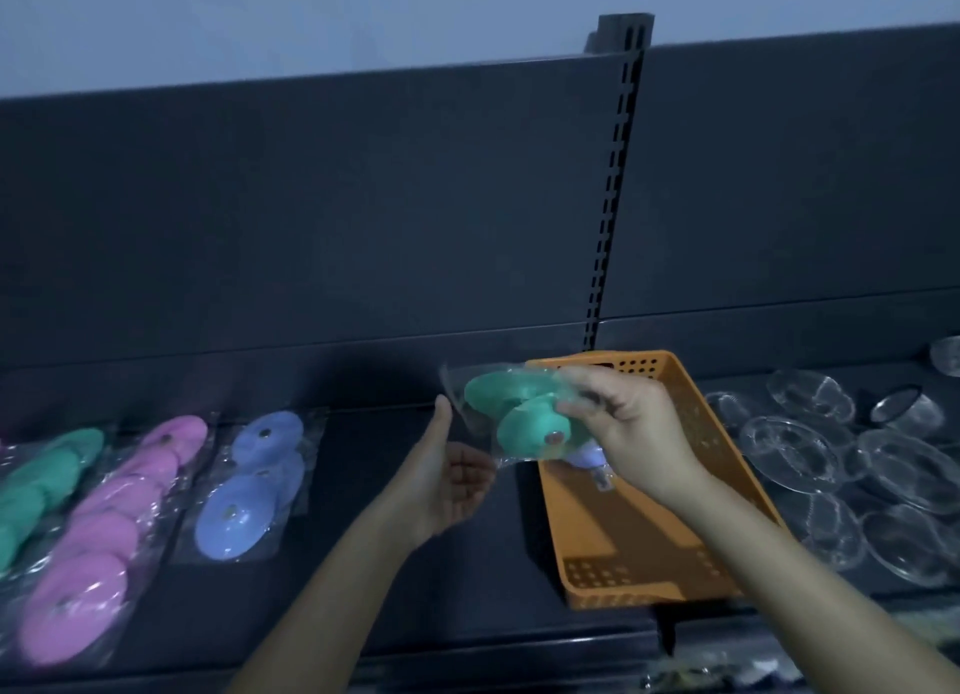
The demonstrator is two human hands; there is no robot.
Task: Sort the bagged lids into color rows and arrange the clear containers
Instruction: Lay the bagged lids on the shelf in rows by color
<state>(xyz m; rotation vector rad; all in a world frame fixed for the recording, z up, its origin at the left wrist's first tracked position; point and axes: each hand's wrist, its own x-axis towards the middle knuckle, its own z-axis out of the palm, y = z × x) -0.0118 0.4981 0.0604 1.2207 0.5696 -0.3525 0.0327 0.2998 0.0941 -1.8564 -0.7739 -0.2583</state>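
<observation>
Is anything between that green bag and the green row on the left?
Nothing blocks it. Held by the right hand, the green bag must pass over the left hand, blue row and pink row to the green row.

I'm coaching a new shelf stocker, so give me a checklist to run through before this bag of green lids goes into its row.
1. Grip: right hand pinches the clear bag of green round lids: ok.
2. Support: left hand free, open at the bag's edge: ok.
3. Target: row of bagged green lids at far left: ok.
4. Room in that row: cannot tell, it runs out of frame.
5. Source: orange plastic basket emptied: not ok, a pale bagged lid remains.
6. Finish: clear plastic containers arranged: not ok, loosely piled.
</observation>
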